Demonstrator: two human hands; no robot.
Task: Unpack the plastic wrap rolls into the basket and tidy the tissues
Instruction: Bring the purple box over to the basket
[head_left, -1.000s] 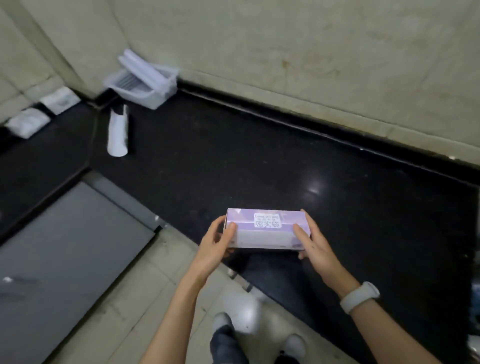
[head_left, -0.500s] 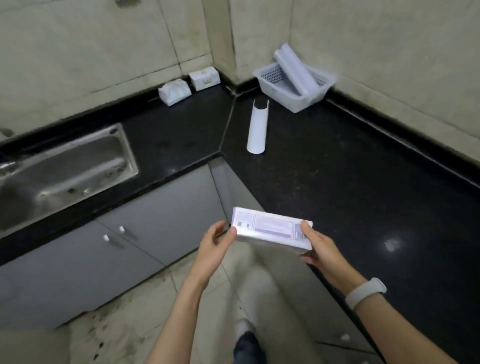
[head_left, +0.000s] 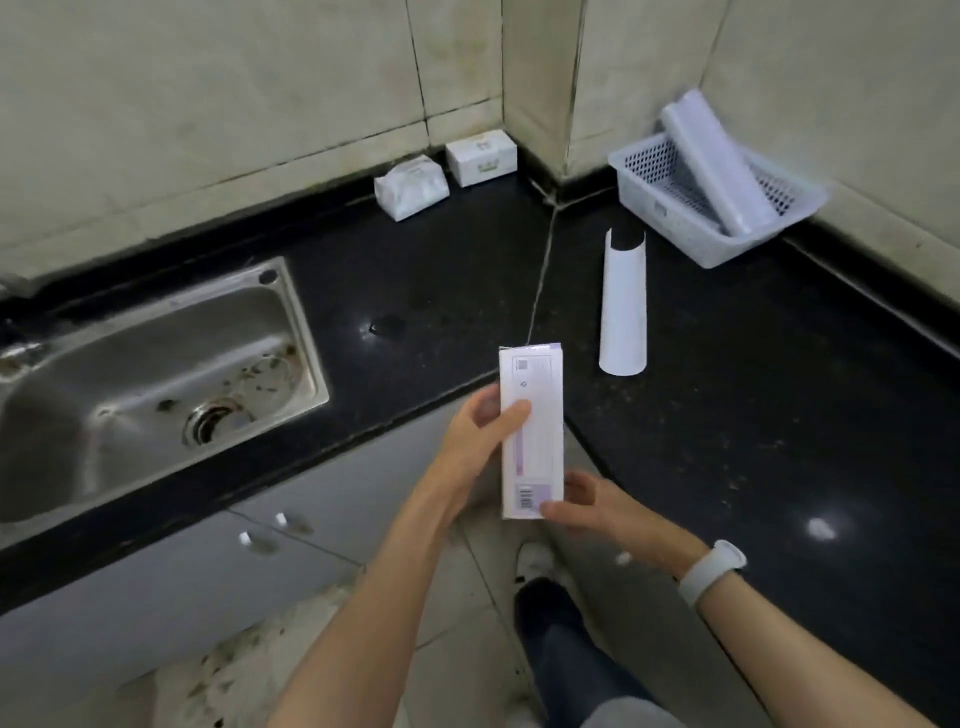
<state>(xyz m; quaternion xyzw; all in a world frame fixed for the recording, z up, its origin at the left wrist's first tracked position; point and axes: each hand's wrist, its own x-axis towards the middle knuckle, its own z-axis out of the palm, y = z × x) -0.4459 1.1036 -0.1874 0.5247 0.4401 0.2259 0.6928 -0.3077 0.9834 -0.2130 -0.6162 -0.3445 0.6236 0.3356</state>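
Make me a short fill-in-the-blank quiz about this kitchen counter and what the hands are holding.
1. Both the left hand and the right hand hold a long ____.
2. The roll leans inside the white ____.
3. The two tissue packs sit against the ____.
4. Left of the hands, set into the counter, is a steel ____.

Missing words: box; basket; wall; sink
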